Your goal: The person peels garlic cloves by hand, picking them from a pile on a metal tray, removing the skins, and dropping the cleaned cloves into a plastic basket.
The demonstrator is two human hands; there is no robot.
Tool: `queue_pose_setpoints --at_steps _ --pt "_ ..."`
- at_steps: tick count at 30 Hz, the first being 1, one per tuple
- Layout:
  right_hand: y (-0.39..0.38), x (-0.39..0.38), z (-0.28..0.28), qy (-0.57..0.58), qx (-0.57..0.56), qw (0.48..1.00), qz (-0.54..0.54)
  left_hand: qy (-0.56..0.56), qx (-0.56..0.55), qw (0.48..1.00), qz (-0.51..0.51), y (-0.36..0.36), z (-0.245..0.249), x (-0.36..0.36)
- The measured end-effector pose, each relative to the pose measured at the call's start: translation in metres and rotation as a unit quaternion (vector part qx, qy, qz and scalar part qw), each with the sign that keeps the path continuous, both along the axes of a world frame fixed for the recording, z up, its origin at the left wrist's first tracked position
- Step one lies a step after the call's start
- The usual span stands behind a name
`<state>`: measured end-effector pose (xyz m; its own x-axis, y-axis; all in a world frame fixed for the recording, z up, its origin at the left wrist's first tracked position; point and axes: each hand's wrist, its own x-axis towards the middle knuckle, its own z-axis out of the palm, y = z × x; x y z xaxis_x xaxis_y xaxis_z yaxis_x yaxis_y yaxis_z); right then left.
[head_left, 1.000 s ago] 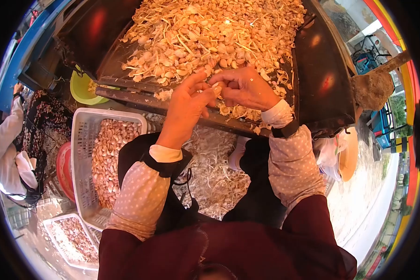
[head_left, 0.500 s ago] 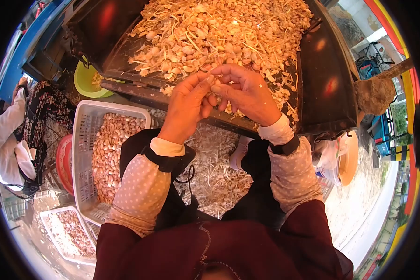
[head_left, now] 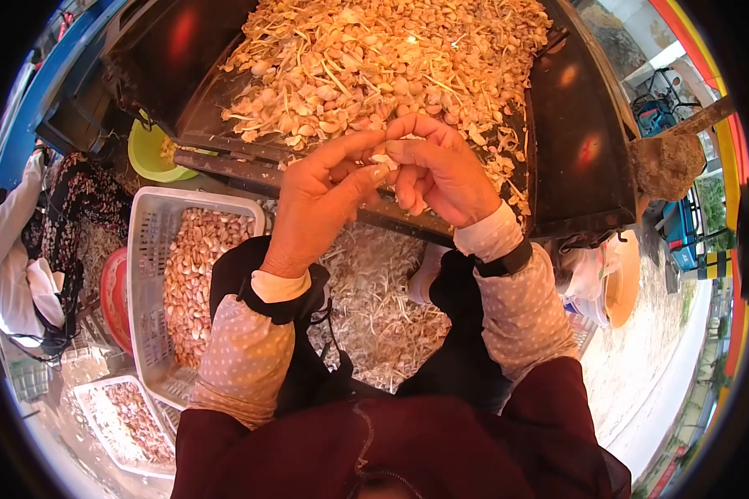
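Observation:
My left hand [head_left: 312, 200] and my right hand [head_left: 443, 173] meet over the front edge of a dark tray [head_left: 574, 141]. Between their fingertips is a small pale garlic piece [head_left: 384, 160], partly hidden by the fingers. The fingers of both hands are bent and pinched together around it. Behind them, a large heap of garlic cloves and dry skins [head_left: 391, 66] fills the tray under warm light.
Left of my legs stands a white basket [head_left: 146, 274] of peeled-looking cloves, with a smaller white basket [head_left: 100, 424] below it. A green bowl [head_left: 146, 154], a red basin [head_left: 115, 299] and a seated person [head_left: 17, 241] are farther left. Skins litter the floor [head_left: 374, 299].
My left hand has shifted a little left and down, its fingers turned more toward the right hand. A pale piece now shows between the fingertips. The view has shifted slightly.

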<state>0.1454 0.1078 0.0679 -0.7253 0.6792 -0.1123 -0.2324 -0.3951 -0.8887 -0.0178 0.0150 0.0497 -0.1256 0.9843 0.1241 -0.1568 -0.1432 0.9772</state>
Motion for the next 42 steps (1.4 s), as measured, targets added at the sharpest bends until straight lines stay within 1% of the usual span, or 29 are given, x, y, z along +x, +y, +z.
queue_pose_setpoints --at_steps 4,6,8,10,12,13,14,16,17,18,19,20,21,22,23,24,25,27,28,29,31,33,34,35,36,38,39,41,42 --pt "-0.01 0.002 0.01 0.053 -0.017 0.998 0.031 -0.011 0.018 0.999 0.025 -0.011 0.006 0.005" --pt "-0.018 0.002 0.016 0.06 -0.014 0.997 0.035 0.058 0.116 0.989 0.078 -0.017 0.011 0.007" --pt "-0.027 0.003 0.026 0.081 0.046 0.994 0.056 0.097 0.14 0.979 0.11 -0.027 0.02 0.009" --pt "-0.035 0.008 0.036 0.11 0.02 0.99 0.081 0.19 0.223 0.946 0.139 -0.037 0.029 0.009" --pt "-0.049 0.012 0.051 0.171 0.046 0.976 0.123 0.334 0.32 0.872 0.16 -0.049 0.052 0.007" --pt "-0.058 0.013 0.056 0.192 0.061 0.971 0.127 0.344 0.361 0.848 0.178 -0.057 0.064 0.015" --pt "-0.063 0.011 0.061 0.214 0.075 0.965 0.131 0.246 0.328 0.897 0.167 -0.068 0.064 0.021" --pt "-0.062 0.003 0.075 0.298 0.216 0.91 0.191 0.221 0.444 0.827 0.264 -0.07 0.057 0.039" --pt "-0.066 0.005 0.082 0.305 0.224 0.906 0.192 0.184 0.398 0.875 0.205 -0.084 0.072 0.041" --pt "-0.076 0.008 0.086 0.312 0.23 0.901 0.193 0.303 0.31 0.901 -0.02 -0.113 0.087 0.004" --pt "-0.088 0.004 0.086 0.316 0.233 0.9 0.191 0.235 0.395 0.888 -0.011 -0.102 0.083 0.015" --pt "-0.102 -0.004 0.085 0.383 0.232 0.889 0.1 0.162 0.473 0.866 -0.002 -0.09 0.079 0.026" --pt "-0.11 -0.009 0.086 0.444 0.224 0.868 0.007 0.164 0.471 0.867 -0.004 -0.09 0.08 0.023" --pt "-0.109 -0.004 0.089 0.445 0.218 0.869 0.003 0.163 0.471 0.865 -0.049 -0.092 0.082 0.018" --pt "-0.107 0.007 0.092 0.402 0.196 0.893 0.052 0.161 0.469 0.863 -0.095 -0.096 0.084 0.016" --pt "-0.107 0.013 0.098 0.358 0.173 0.912 0.102 0.162 0.462 0.867 -0.094 -0.101 0.089 0.02" --pt "-0.116 0.01 0.107 0.332 0.139 0.933 0.034 0.138 0.421 0.895 -0.06 -0.104 0.096 0.027" --pt "-0.112 0.011 0.095 0.344 0.175 0.919 0.079 0.115 0.379 0.918 -0.026 -0.105 0.096 0.032" --pt "-0.109 0.012 0.092 0.356 0.216 0.901 0.122 0.124 0.437 0.891 -0.014 -0.1 0.089 0.031" --pt "-0.11 0.007 0.093 0.361 0.21 0.901 0.12 0.133 0.486 0.864 -0.002 -0.098 0.088 0.03" --pt "-0.118 -0.004 0.094 0.412 0.251 0.876 0.011 0.106 0.485 0.868 -0.012 -0.095 0.087 0.03" --pt "-0.122 0.002 0.099 0.39 0.212 0.896 0.02 0.077 0.493 0.866 -0.026 -0.101 0.077 0.031" --pt "-0.122 0.004 0.101 0.366 0.182 0.912 0.04 0.11 0.497 0.86 0.027 -0.109 0.059 0.033" --pt "-0.121 0.001 0.096 0.384 0.214 0.898 0.026 0.14 0.505 0.848 0.077 -0.105 0.057 0.036" --pt "-0.116 0.001 0.094 0.383 0.218 0.897 0.028 0.139 0.509 0.846 0.078 -0.105 0.06 0.036" --pt "-0.102 0.004 0.091 0.345 0.288 0.885 0.122 0.133 0.549 0.817 0.113 -0.097 0.074 0.033" --pt "-0.111 0.01 0.09 0.252 0.32 0.913 0.026 0.133 0.553 0.814 0.116 -0.091 0.075 0.031" --pt "-0.09 0.0 0.079 0.226 0.378 0.898 0.014 0.259 0.455 0.832 0.182 -0.081 0.076 0.025" --pt "-0.09 0.005 0.07 0.17 0.28 0.945 0.017 0.321 0.4 0.831 0.215 -0.078 0.076 0.02"
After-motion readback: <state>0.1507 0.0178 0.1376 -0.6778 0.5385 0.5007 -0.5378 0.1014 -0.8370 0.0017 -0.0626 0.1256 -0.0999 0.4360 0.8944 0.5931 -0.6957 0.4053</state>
